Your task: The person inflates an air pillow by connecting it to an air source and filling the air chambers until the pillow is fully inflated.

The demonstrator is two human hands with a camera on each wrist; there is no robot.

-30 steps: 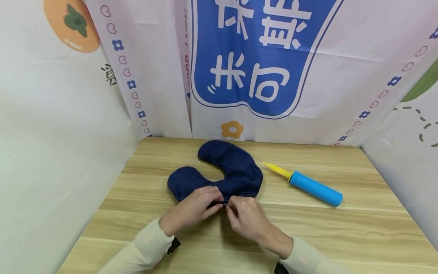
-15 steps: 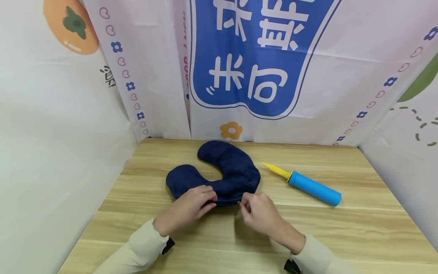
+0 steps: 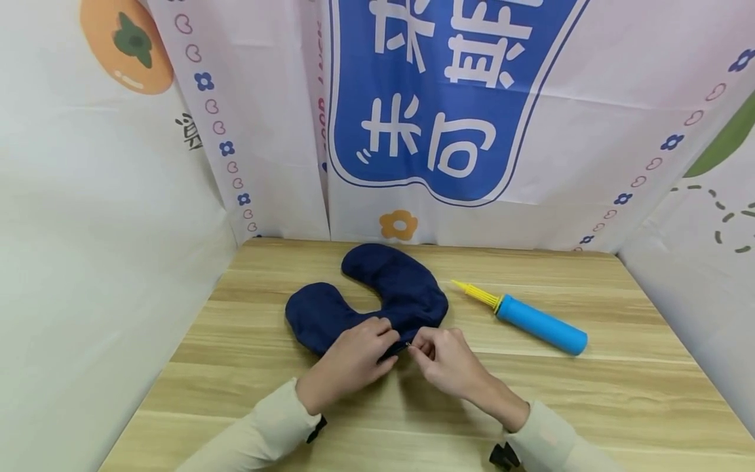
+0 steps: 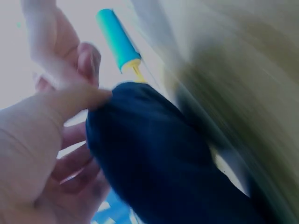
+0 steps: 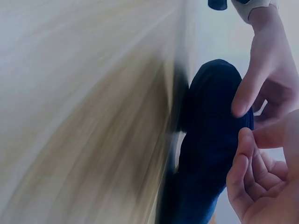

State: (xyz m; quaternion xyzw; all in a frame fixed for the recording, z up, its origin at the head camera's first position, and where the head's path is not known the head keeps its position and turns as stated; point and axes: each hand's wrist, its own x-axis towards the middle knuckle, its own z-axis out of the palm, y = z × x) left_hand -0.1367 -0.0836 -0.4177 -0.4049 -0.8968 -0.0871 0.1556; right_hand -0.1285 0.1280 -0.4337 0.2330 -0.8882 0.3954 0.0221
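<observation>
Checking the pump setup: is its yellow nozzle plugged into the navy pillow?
No, bare table shows between the yellow nozzle and the navy pillow.

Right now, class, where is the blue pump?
In the head view, the blue pump lies on the right part of the wooden table, right of the navy pillow, its yellow nozzle nearest the pillow.

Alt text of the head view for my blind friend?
A person's left grip holds the near edge of a U-shaped navy pillow while the right grip pinches at it. A blue pump with a yellow nozzle lies to the right on a wooden table.
</observation>
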